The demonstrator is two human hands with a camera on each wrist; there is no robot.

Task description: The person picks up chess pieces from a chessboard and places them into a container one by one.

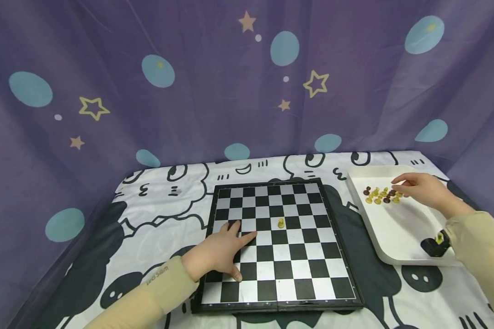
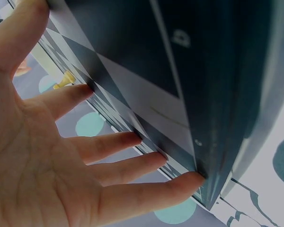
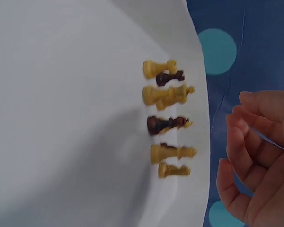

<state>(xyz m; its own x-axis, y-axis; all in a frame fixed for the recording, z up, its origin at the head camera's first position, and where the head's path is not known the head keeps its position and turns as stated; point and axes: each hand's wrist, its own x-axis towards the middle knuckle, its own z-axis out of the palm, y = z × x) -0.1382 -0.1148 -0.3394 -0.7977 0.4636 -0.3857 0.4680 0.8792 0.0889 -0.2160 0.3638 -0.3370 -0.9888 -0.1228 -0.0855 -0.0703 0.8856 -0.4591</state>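
Note:
My left hand (image 1: 222, 249) rests on the left side of a black-and-white chessboard (image 1: 286, 251), fingers spread. In the left wrist view the fingertips (image 2: 191, 179) touch the squares near the lettered border. One yellow chess pawn (image 1: 281, 223) stands near the middle of the board, to the right of that hand. My right hand (image 1: 421, 188) hovers over the white tray (image 1: 411, 242), its fingers loosely bent, with nothing visible between them. Just left of it, yellow and dark brown chess pieces (image 1: 378, 197) stand grouped in the tray; the right wrist view shows a tall yellow piece (image 3: 170, 152) among them.
The tray's raised wall (image 3: 199, 71) runs close behind the pieces. A patterned white cloth (image 1: 160, 201) lies under board and tray. A purple curtain (image 1: 210, 105) hangs behind the table. A black wrist device (image 1: 434, 246) sits at the right sleeve.

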